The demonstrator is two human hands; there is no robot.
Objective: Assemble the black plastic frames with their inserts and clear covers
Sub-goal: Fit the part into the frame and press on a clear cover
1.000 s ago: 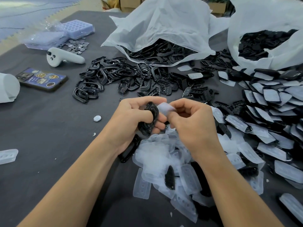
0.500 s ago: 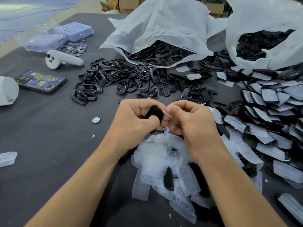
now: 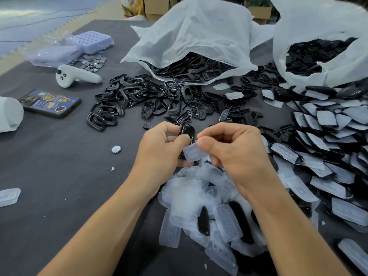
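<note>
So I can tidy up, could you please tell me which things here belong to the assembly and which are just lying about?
Job: black frame in the left hand, clear cover in the right hand, loose frames, cover pile, bags.
Lying about: phone, white controller, metal discs, blue trays.

The black frame [image 3: 186, 131] you hold is hard, glossy plastic. The clear cover [image 3: 193, 154] you pinch is frosted, translucent and soft-looking. Your tabletop [image 3: 49, 176] wears a dark, matt cloth. The bags [image 3: 199, 40] behind are thin, crinkled whitish plastic film, and the small discs [image 3: 92, 62] shine like metal.
</note>
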